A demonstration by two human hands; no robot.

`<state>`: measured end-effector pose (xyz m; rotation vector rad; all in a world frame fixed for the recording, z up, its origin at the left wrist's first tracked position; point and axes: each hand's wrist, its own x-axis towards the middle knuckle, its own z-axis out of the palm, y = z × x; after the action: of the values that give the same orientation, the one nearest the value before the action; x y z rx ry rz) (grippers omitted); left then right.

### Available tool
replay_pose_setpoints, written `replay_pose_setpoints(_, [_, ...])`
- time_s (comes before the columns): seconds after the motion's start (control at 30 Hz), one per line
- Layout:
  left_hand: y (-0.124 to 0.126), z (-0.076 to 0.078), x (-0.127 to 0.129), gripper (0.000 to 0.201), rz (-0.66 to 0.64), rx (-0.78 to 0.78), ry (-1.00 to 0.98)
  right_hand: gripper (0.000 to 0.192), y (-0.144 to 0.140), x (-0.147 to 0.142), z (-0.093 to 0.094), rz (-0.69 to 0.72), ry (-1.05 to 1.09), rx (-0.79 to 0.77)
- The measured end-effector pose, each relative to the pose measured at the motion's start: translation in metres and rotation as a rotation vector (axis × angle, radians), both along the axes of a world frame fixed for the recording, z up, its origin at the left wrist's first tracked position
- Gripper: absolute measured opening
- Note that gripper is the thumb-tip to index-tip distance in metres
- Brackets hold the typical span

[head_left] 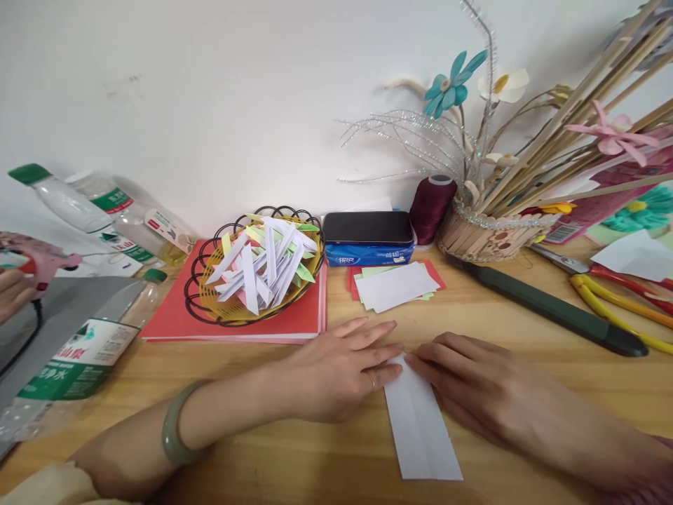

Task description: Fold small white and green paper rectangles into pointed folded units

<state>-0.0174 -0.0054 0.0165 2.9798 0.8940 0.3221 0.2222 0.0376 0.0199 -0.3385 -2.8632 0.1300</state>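
Observation:
A narrow white strip of paper (423, 428) lies on the wooden table with a faint lengthwise crease. My left hand (344, 372), wearing a ring and a green bangle (176, 424), lies flat with fingers stretched out, its fingertips touching the paper's upper left edge. At the upper right edge, my right hand (484, 386) has its fingers drawn together, with thumb and fingertips closed on the paper. Just beyond the hands is a small stack of cut paper slips (398, 286), white on top. Folded paper strips (270, 263) fill a wire basket (194, 298) farther left.
Red sheets (168, 308) lie under the basket. A phone (368, 227) rests on a blue packet (368, 254) beside maroon thread (432, 210). A dark green tool (552, 308), pliers (604, 298) and a flower holder (491, 235) stand right. Bottles (78, 358) and another person's hand (13, 291) are left.

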Motion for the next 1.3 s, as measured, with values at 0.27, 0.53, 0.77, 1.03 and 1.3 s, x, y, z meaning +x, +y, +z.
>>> replay_pose_setpoints(0.27, [-0.001,-0.004,-0.004,0.033,0.008,-0.046,-0.007,0.025,-0.002,0.007,0.002,-0.015,0.125,0.013])
replay_pose_setpoints(0.53, [0.0,-0.01,-0.006,0.033,0.0,0.059,-0.041,0.016,-0.009,0.009,0.012,-0.024,0.084,-0.228])
replay_pose_setpoints(0.77, [-0.002,-0.002,-0.004,0.02,0.028,0.305,-0.229,0.025,-0.024,-0.003,0.017,0.128,0.086,-0.081])
replay_pose_setpoints(1.03, [-0.012,-0.001,0.004,0.024,-0.109,0.289,-0.259,0.037,-0.018,-0.002,0.01,-0.085,0.163,0.085])
replay_pose_setpoints(1.3, [-0.007,0.001,0.004,0.025,-0.009,0.287,-0.181,0.021,-0.012,0.004,-0.001,-0.184,0.09,0.018])
